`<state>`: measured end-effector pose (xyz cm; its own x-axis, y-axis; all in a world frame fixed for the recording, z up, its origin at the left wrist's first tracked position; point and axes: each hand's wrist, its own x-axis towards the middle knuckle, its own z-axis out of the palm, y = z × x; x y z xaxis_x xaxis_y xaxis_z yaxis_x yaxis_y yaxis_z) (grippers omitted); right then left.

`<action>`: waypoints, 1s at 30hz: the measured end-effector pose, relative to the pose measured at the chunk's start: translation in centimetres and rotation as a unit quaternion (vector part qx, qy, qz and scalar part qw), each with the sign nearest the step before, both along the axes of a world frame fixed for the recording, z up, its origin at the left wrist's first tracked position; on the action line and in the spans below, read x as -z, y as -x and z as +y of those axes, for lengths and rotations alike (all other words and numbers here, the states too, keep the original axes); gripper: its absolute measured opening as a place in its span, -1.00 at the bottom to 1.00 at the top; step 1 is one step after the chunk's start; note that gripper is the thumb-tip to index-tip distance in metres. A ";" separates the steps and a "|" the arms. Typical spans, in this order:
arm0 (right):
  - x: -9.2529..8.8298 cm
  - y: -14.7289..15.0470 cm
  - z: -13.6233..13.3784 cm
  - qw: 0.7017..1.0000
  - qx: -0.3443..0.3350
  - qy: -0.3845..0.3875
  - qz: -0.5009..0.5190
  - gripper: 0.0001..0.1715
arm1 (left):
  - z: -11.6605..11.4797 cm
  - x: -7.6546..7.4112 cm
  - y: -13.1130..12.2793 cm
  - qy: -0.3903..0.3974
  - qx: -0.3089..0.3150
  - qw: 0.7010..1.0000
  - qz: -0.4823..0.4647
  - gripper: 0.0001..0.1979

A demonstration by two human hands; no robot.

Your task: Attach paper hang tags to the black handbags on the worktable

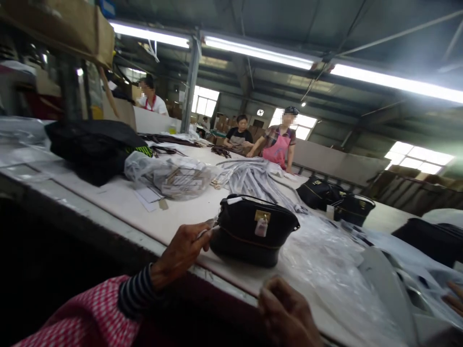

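Note:
A small black handbag [253, 231] with a gold clasp and a hanging tag stands near the front edge of the long white table [119, 197]. My left hand [181, 253] is closed in a pinch on a thin silvery piece at the bag's left end, maybe its zipper pull or a clear wrapper. My right hand [287, 313] hovers low at the table's front edge, below the bag; its fingers look curled and I see nothing in them. Clear plastic bags [325, 260] lie just right of the handbag.
A clear bag of tags [170, 176], a black pile [94, 144], grey straps [253, 178] and more black handbags [336, 200] lie on the table. Three people stand at the far side. Another person's fingertips [454, 296] show at the right edge.

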<state>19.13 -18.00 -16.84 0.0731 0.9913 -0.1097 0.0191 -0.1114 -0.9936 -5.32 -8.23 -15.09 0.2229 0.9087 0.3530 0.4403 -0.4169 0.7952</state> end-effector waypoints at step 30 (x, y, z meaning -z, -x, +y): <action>-0.1 17.4 9.4 0.904 0.230 -0.050 0.357 -0.60 | 5.7 -3.9 3.7 -0.098 0.176 0.919 0.340 -0.81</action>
